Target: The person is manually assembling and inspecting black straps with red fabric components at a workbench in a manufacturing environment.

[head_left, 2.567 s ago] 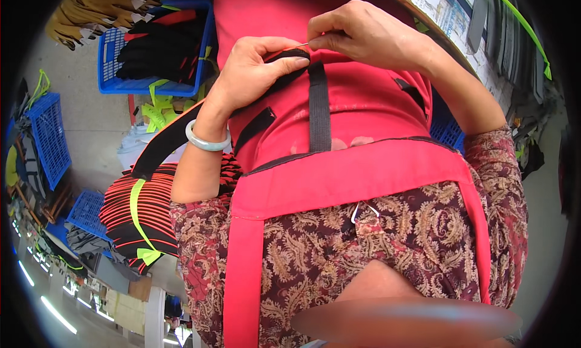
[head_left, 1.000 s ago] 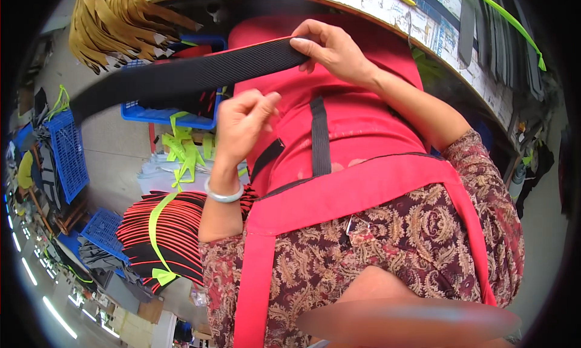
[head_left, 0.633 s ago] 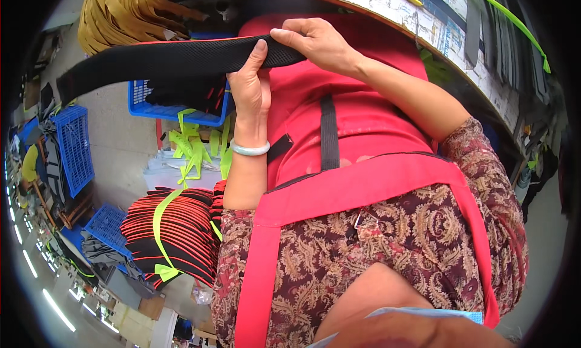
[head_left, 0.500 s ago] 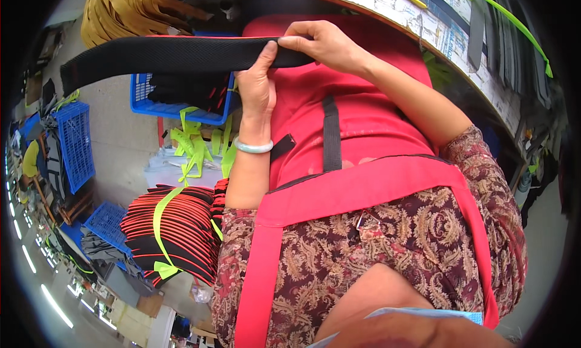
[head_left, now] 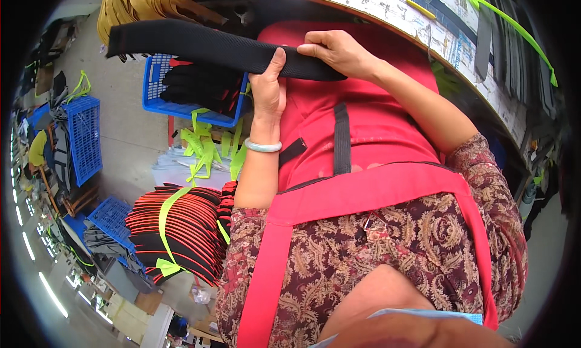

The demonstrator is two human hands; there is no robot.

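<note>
A long black strip of textured, mesh-like fabric (head_left: pixel 187 44) stretches across in front of me, its left end higher than its right. My left hand (head_left: pixel 268 88) grips it from below near the middle, thumb lying over the near face. Close by on the right, my right hand (head_left: pixel 339 53) is closed in a pinch at the strip's upper edge; its fingertips are partly hidden. Behind the strip's right part lies the red apron (head_left: pixel 387 109) that I wear, with black straps on it.
Below the strip's left part sits a blue plastic crate (head_left: pixel 212 116) holding black pieces. A bundle of black and red pieces (head_left: pixel 175 233) tied with a neon ribbon stands lower left. Brown bands (head_left: pixel 130 15) hang at upper left. The worktable edge (head_left: pixel 363 16) runs along the top.
The strip has tilted: its left end is higher and its right end lower, with more of it showing right of my left hand. The right hand's fingers still pinch its upper edge.
</note>
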